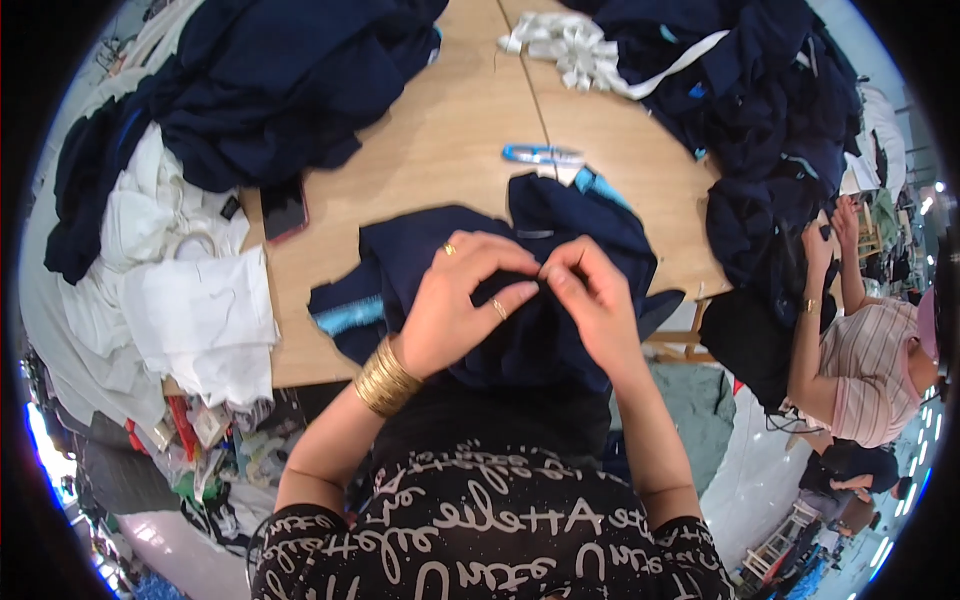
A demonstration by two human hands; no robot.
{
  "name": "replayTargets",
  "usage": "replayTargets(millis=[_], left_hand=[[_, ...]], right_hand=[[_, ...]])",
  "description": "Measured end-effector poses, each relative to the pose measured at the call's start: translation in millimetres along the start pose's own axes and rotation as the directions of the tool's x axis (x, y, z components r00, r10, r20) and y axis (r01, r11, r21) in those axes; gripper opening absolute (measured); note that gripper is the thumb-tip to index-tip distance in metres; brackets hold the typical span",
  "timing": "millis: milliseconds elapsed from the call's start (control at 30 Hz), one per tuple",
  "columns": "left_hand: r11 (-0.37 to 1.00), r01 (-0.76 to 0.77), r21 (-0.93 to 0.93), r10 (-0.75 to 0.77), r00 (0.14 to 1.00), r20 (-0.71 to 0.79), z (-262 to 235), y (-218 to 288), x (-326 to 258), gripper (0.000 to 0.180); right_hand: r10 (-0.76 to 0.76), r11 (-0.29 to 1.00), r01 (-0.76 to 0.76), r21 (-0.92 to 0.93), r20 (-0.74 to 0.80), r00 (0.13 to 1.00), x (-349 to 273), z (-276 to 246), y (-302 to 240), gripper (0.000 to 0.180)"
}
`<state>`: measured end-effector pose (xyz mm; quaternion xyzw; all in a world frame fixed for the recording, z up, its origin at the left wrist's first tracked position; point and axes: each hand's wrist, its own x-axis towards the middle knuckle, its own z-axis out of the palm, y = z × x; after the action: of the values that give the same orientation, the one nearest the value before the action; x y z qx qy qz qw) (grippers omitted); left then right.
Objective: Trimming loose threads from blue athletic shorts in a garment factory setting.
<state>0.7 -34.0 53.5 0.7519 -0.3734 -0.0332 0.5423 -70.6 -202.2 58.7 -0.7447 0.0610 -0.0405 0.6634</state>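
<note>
A dark navy garment (425, 235) with light blue trim lies bunched at the table's near edge, partly in my lap. Over its middle, my left hand (465, 295) and my right hand (592, 300) meet with their fingertips pinched close together. Thumb and forefinger of each hand are closed at one small spot; whatever is between them is too small to make out. Gold bangles and rings are on the left. Beyond the garment lies a small blue-handled tool (530, 153), perhaps thread snips.
Navy cloth piles stand at far left (280, 90) and far right (740, 110). A white ribbon bundle (575, 50) lies at the back. White fabric (205, 310) and a phone (284, 210) are left. Another person (860, 370) works at right. Wooden table (440, 130) shows between.
</note>
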Motion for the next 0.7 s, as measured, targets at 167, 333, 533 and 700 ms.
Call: replayTargets(millis=[167, 333, 533, 700], left_hand=[[0.998, 0.043, 0.035, -0.043, 0.999, -0.01, 14, -8, 2, 0.013], [0.967, 0.032, 0.254, -0.016, 0.998, -0.063, 23, -23, -16, 0.011], [0.91, -0.038, 0.412, 0.082, 0.992, -0.091, 26, -9, -12, 0.012], [0.98, 0.092, 0.178, -0.067, 0.987, -0.144, 16, -9, -15, 0.011]], right_hand=[[-0.307, 0.827, 0.35, -0.439, 0.168, 0.937, 14, -1, -12, 0.004], [-0.393, 0.732, 0.353, -0.583, 0.063, 0.917, 65, -14, 8, 0.011], [-0.146, 0.642, 0.051, -0.765, -0.056, 0.988, 152, -28, 107, 0.027], [-0.118, 0.447, 0.008, -0.894, -0.051, 0.992, 171, -14, 105, 0.036]])
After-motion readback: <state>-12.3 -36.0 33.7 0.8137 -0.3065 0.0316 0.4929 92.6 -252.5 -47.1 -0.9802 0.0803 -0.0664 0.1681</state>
